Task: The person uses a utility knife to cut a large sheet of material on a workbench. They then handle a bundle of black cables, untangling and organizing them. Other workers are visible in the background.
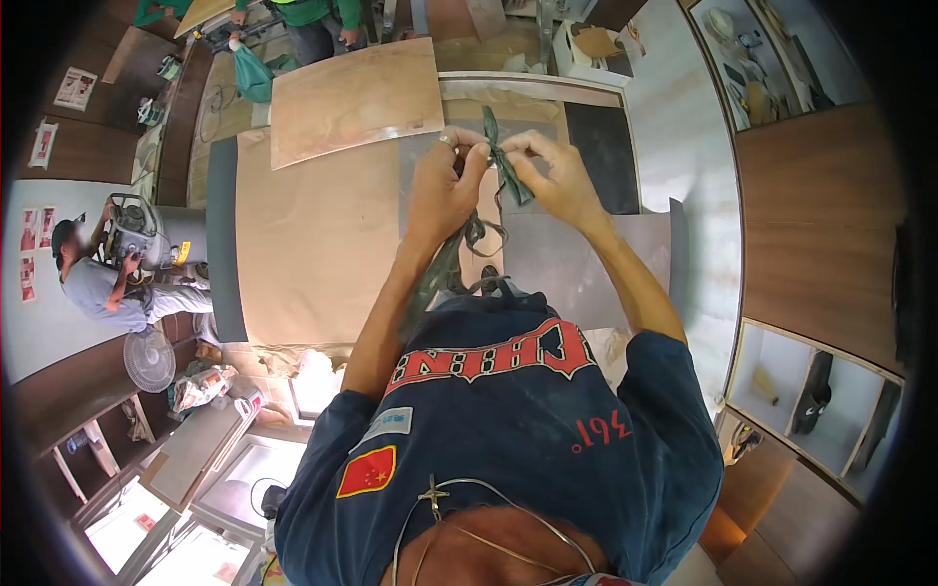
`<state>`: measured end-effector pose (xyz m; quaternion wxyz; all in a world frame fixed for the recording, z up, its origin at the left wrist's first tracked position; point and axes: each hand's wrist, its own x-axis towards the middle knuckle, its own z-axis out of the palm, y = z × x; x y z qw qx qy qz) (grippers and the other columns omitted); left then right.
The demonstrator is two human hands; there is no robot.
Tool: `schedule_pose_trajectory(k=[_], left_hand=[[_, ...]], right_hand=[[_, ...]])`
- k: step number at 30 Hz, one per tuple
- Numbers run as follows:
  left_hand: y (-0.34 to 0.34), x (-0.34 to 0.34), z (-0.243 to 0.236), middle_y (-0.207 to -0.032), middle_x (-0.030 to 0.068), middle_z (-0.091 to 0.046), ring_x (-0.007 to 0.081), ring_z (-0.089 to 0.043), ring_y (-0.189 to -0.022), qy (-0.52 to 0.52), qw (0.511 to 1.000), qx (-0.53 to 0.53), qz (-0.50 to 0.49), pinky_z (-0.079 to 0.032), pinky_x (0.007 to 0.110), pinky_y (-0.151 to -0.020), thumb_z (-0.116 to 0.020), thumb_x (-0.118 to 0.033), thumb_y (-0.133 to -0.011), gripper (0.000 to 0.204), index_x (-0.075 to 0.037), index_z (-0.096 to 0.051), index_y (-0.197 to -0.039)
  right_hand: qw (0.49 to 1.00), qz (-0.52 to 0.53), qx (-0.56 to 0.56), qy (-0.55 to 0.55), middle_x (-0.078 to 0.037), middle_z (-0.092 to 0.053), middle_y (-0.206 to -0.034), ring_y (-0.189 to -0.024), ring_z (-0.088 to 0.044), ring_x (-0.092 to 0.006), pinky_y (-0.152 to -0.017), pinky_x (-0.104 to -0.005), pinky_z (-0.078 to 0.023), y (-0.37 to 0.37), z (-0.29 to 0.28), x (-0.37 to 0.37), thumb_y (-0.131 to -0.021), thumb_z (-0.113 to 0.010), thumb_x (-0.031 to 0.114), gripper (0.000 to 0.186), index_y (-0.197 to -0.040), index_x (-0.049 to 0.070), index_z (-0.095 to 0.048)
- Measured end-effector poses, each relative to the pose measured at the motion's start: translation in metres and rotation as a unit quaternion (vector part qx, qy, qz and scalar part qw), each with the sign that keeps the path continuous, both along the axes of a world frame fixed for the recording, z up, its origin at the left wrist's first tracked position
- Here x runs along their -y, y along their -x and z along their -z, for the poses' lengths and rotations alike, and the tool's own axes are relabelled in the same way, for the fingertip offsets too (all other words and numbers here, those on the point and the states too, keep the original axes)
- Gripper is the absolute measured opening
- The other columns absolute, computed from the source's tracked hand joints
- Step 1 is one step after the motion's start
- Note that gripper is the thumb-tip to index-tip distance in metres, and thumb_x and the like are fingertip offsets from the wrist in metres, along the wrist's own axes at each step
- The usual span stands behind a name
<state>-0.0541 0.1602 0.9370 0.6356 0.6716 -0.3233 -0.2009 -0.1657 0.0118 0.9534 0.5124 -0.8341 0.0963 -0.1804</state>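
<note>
In front of my chest, a dark green strip of thin, crumpled material [514,186] is pinched in both hands; whether it is cloth or plastic I cannot tell. My left hand [447,190], with a ring on one finger, closes its thumb and fingertips on it. Close beside it, my right hand [557,176] grips the same strip between bent fingers and thumb. One end sticks up past the fingertips. Thin loops and a longer dark green length [437,278] hang below, along my left forearm.
Brown sheeting [313,225] and grey panels [557,254] cover the surface below. A loose wooden board [357,103] lies at the far side. At left, a person [107,278] handles a machine [134,225] near a fan [149,358]. Another person [318,24] stands far ahead; open shelves [816,396] line the right.
</note>
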Motion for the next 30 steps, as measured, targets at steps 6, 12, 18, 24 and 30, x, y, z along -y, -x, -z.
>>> schedule_pose_trajectory(k=[6, 12, 18, 24, 30], left_hand=[[0.005, 0.008, 0.000, -0.077, 0.0140, -0.067, 0.0190, -0.063, -0.072, -0.004, 0.995, 0.101, -0.019, -0.050, 0.032, -0.065, -0.057, -0.016, -0.097, 0.017, 0.001, -0.062, -0.097], [0.001, 0.006, -0.001, -0.069, -0.0041, -0.050, 0.0053, -0.043, -0.057, -0.002, 0.987, -0.127, 0.095, -0.034, 0.021, -0.051, -0.057, -0.020, -0.099, 0.015, -0.005, -0.058, -0.098], [-0.002, 0.002, 0.013, -0.070, -0.0058, -0.048, 0.0020, -0.038, -0.056, 0.000, 0.968, -0.229, 0.098, -0.029, 0.019, -0.048, -0.056, -0.024, -0.100, 0.018, -0.006, -0.057, -0.098], [0.011, 0.005, 0.013, -0.073, -0.0039, -0.051, 0.0040, -0.044, -0.064, 0.021, 0.992, -0.102, 0.076, -0.034, 0.022, -0.055, -0.057, -0.016, -0.099, 0.014, -0.003, -0.058, -0.102], [0.014, 0.002, 0.004, -0.068, -0.0033, -0.049, 0.0037, -0.042, -0.064, -0.047, 0.996, -0.005, 0.079, -0.033, 0.023, -0.055, -0.065, -0.012, -0.094, 0.014, -0.003, -0.061, -0.104]], right_hand=[[0.994, -0.002, 0.066, 0.084, -0.012, -0.069, -0.093, -0.081, -0.067, -0.0261, -0.071, -0.0349, -0.052, 0.000, 0.006, 0.010, -0.087, -0.068, 0.019, 0.021, -0.104, 0.006, -0.068], [0.978, -0.044, 0.086, 0.184, -0.010, -0.065, -0.083, -0.079, -0.063, -0.0320, -0.072, -0.0413, -0.051, 0.011, 0.003, 0.015, -0.085, -0.067, 0.015, 0.013, -0.093, 0.008, -0.061], [0.947, -0.035, 0.125, 0.295, -0.010, -0.065, -0.086, -0.085, -0.064, -0.0311, -0.076, -0.0424, -0.052, 0.009, 0.016, 0.011, -0.079, -0.070, 0.008, 0.019, -0.092, 0.007, -0.057], [0.956, 0.001, 0.147, 0.254, -0.012, -0.063, -0.074, -0.070, -0.062, -0.0351, -0.069, -0.0451, -0.050, -0.004, 0.026, 0.008, -0.075, -0.065, 0.008, 0.013, -0.086, 0.008, -0.058], [0.964, -0.077, 0.130, 0.217, -0.012, -0.060, -0.073, -0.069, -0.060, -0.0352, -0.068, -0.0446, -0.049, 0.000, 0.009, 0.017, -0.072, -0.061, 0.004, 0.014, -0.087, 0.006, -0.058]])
